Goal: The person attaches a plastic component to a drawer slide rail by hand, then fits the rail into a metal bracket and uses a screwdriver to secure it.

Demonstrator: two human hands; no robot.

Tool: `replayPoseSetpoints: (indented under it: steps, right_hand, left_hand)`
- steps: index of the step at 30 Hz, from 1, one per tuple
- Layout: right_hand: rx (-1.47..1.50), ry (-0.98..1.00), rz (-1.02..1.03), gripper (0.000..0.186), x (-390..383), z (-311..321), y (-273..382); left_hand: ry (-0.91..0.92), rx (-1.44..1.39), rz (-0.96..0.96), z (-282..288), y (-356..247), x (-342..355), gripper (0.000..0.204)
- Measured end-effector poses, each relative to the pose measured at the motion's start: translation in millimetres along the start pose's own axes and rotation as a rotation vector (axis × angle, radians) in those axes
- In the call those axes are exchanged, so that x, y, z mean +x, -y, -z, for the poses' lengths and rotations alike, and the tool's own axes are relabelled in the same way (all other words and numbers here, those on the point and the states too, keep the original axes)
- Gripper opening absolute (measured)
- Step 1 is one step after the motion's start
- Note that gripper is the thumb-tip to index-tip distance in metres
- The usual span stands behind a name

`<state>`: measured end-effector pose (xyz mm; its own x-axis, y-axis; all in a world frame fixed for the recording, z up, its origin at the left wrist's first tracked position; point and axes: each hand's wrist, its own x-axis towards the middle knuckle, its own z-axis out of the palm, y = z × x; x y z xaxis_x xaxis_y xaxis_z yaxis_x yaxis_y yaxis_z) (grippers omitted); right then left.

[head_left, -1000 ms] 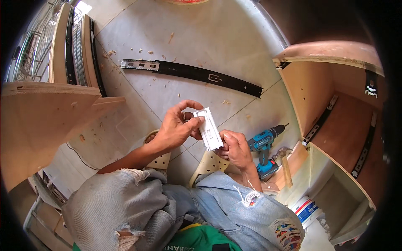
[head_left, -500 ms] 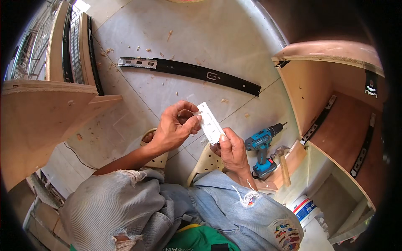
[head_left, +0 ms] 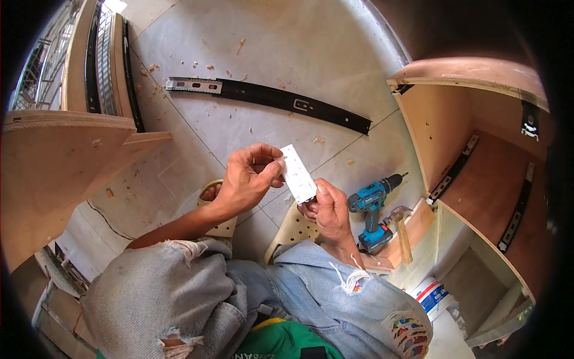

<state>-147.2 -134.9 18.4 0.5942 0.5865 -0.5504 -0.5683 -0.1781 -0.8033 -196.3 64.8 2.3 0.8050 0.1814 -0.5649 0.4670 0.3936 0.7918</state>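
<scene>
Between my hands is a small flat white rectangular piece [head_left: 298,176] with faint raised or printed marks; its exact kind I cannot make out. My left hand [head_left: 251,176] pinches its upper left edge between thumb and bent fingers. Its lower end sits in my right hand [head_left: 330,212], thumb on one side and curled fingers partly hidden beneath. Beyond both hands, a black drawer slide [head_left: 263,100] with a silver end lies on the tiled floor.
A blue cordless drill [head_left: 372,209] stands at the right beside a hammer [head_left: 404,236]. Farther right is a wooden cabinet [head_left: 445,125] with slide rails inside. Wooden panels with rails [head_left: 78,128] stand at left. A white bucket [head_left: 431,293] sits lower right; wood shavings dot the floor.
The white piece has tilted slightly, so more of its flat face shows. Both hands keep their grip on it. The whole view has shifted a little.
</scene>
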Motion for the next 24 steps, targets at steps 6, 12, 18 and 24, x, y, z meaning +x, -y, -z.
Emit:
replayPoseSetpoints:
  steps: [6, 12, 18, 24]
  right_hand:
    - [0.126, 0.012, -0.040, 0.038, 2, -1, -1]
    - [0.067, -0.014, -0.022, 0.037, 3, 0, -2]
    - [0.091, -0.021, -0.072, 0.039, 5, 1, -4]
    - [-0.131, -0.137, 0.032, 0.034, 9, 3, -21]
  left_hand:
    - [0.021, -0.012, -0.030, 2, 3, 0, 0.020]
    - [0.021, -0.027, 0.000, 2, 3, 1, 0.021]
    - [-0.031, -0.136, 0.013, 1, -2, -3, 0.035]
    - [0.088, -0.151, 0.030, 8, -4, -1, 0.053]
